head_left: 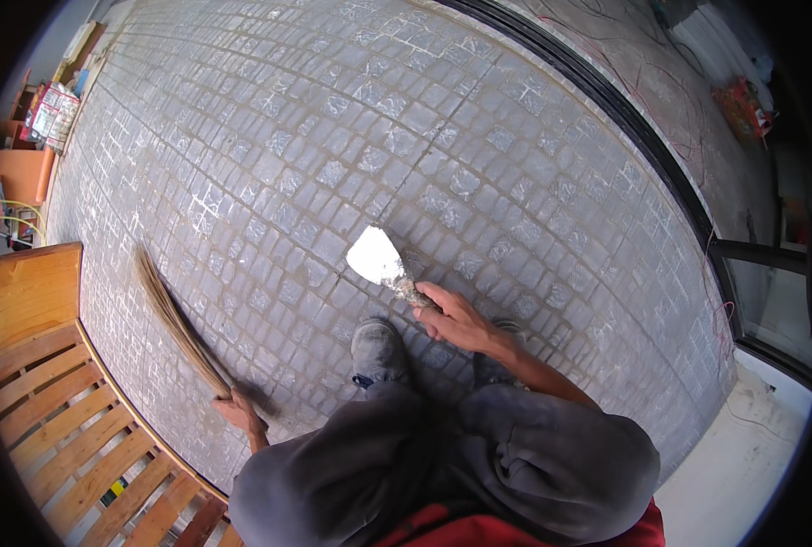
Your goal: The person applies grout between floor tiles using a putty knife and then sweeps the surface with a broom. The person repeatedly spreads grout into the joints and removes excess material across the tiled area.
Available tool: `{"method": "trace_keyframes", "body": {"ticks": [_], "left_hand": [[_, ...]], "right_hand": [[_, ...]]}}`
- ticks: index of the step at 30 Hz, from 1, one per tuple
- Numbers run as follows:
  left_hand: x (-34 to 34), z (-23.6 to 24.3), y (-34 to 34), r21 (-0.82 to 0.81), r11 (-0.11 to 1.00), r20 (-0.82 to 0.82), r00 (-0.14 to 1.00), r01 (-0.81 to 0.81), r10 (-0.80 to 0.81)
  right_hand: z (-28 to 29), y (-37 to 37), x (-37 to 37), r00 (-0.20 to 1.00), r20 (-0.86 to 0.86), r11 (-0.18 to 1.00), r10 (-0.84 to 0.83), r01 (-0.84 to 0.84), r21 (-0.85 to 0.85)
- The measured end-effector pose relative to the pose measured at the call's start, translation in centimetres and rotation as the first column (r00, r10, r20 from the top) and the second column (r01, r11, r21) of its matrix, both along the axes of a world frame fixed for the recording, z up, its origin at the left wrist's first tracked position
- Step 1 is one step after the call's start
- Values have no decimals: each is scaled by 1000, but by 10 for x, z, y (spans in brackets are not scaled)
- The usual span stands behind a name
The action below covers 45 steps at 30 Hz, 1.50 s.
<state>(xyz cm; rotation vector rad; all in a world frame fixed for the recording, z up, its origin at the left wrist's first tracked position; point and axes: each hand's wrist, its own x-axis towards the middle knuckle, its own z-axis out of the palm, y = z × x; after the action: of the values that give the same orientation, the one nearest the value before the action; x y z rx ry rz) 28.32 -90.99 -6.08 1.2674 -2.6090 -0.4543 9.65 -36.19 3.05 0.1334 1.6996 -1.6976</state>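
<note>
My right hand [452,316] is closed round the worn handle of a putty knife [375,256], held out in front of my shoes. Its wide blade gleams white and points forward and to the left. At the lower left, my left hand [239,412] grips the bound end of a broom of thin brown twigs [180,330]. The twigs fan out away from me, low over the tiled floor [287,210]. Whether the twig tips touch the tiles I cannot tell.
A slatted wooden bed frame [69,428] stands close on my left. Beyond it are an orange-brown piece of furniture [16,175] and stacked packages [55,114]. A black door track [606,87] curves along the right, with loose red wires [688,150] past it.
</note>
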Motion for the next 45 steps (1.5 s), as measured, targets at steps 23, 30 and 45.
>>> {"method": "trace_keyframes", "body": {"ticks": [23,30,45], "left_hand": [[-116,153,183,511,801,-466,884,313,-48],[-96,179,219,190,682,21,692,706,-722],[-103,157,195,318,522,278,448,792,-849]], "right_hand": [[43,63,-48,644,-634,647,429,270,713],[65,65,-75,553,-737,532,388,519,669],[8,158,-18,615,-67,616,-785,788,9]]}}
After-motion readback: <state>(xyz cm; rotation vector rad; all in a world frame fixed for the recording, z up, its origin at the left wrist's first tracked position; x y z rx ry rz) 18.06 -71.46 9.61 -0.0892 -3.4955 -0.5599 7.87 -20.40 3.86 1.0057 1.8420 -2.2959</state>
